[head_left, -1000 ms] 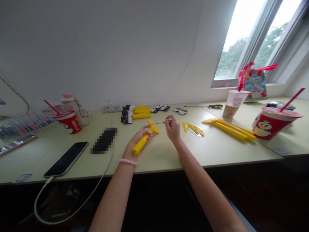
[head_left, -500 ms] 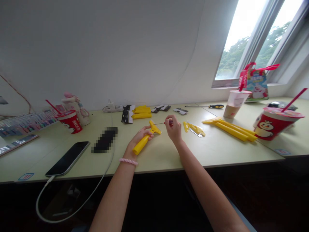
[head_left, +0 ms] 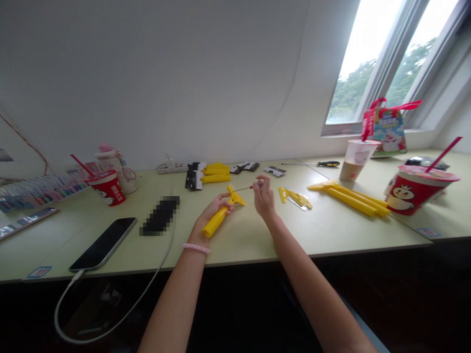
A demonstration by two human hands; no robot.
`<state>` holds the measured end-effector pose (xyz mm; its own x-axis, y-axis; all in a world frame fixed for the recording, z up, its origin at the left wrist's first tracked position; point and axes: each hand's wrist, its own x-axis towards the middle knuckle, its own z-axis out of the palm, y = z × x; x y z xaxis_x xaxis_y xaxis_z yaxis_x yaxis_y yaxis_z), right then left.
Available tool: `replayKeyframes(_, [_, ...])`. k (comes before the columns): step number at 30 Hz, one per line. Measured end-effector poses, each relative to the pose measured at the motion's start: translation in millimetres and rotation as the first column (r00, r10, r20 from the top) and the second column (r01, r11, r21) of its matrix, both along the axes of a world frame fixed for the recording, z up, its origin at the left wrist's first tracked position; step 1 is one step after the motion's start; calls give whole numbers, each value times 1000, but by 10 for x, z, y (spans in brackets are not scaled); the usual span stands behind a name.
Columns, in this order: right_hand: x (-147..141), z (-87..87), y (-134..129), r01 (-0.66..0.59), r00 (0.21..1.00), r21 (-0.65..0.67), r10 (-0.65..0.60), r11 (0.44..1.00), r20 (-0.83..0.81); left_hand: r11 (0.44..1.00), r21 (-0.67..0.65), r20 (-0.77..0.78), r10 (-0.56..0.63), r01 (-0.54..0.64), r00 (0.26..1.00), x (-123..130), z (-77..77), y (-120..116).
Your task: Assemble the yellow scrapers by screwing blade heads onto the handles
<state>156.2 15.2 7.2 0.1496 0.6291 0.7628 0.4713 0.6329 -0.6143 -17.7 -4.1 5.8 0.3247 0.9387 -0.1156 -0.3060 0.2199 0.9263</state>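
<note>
My left hand [head_left: 214,208] is closed round a yellow scraper [head_left: 216,221], its handle slanting down toward me and its wide head pointing away. In my right hand [head_left: 265,200], bent fingers grip a small screwdriver [head_left: 251,187] with a red end. The screwdriver's thin shaft reaches left to the scraper's head; whether the tip sits in a screw is too small to tell. Right of my right hand lie yellow plastic head pieces [head_left: 296,198] with a clear strip. Farther right, yellow scrapers [head_left: 355,200] with long handles rest side by side.
Yellow handles [head_left: 216,172] and black packaging cards [head_left: 193,177] lie near the wall. A larger screwdriver [head_left: 328,164] is at the back right. Drink cups [head_left: 408,191] stand on both sides. A phone [head_left: 105,243] with a white cable [head_left: 161,262] lies at the front left.
The fingers of my right hand have shifted slightly round the screwdriver. My left hand and the scraper stay almost where they were. The view has moved a little.
</note>
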Motion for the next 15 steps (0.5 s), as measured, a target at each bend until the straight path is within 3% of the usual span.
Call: replayKeyframes(15, [14,25,-28,-4,1000,60,3,998,6,999,14,-18,-29,30,999,-14,7,-36])
